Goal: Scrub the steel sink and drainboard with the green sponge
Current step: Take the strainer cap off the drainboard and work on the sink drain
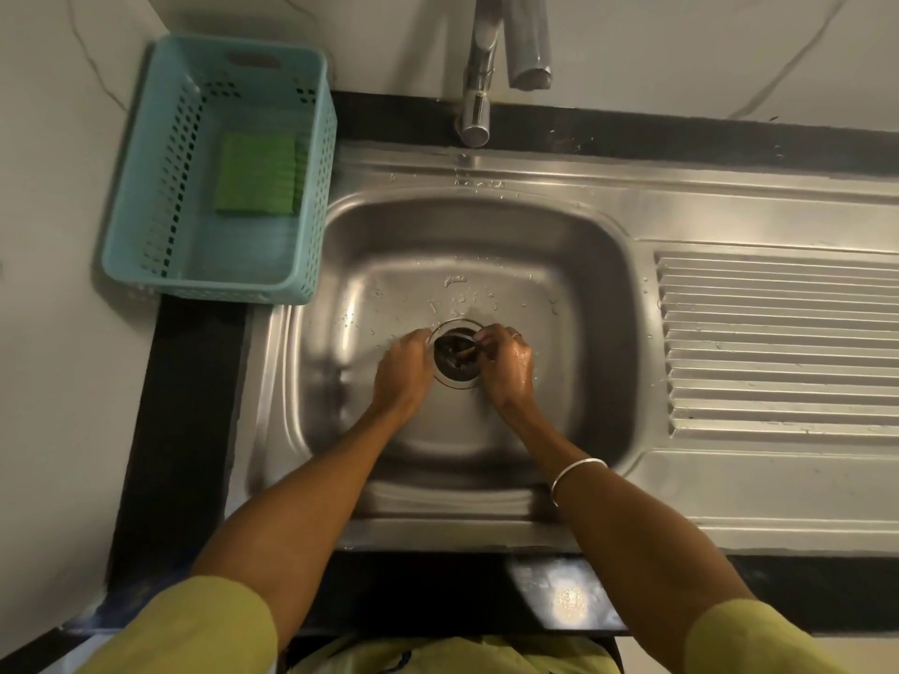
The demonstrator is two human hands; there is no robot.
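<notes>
The green sponge lies in a teal plastic basket on the counter left of the sink, and neither hand touches it. Both hands are down in the steel sink basin at the drain strainer. My left hand curls its fingers onto the strainer's left rim. On the right rim, my right hand is wet and pinches the edge with bent fingers. The ribbed drainboard stretches to the right of the basin.
A chrome tap stands behind the basin with its spout over the back rim. Water drops dot the basin floor and rim. A black counter strip borders the sink on the left and front. Pale wall panels rise behind.
</notes>
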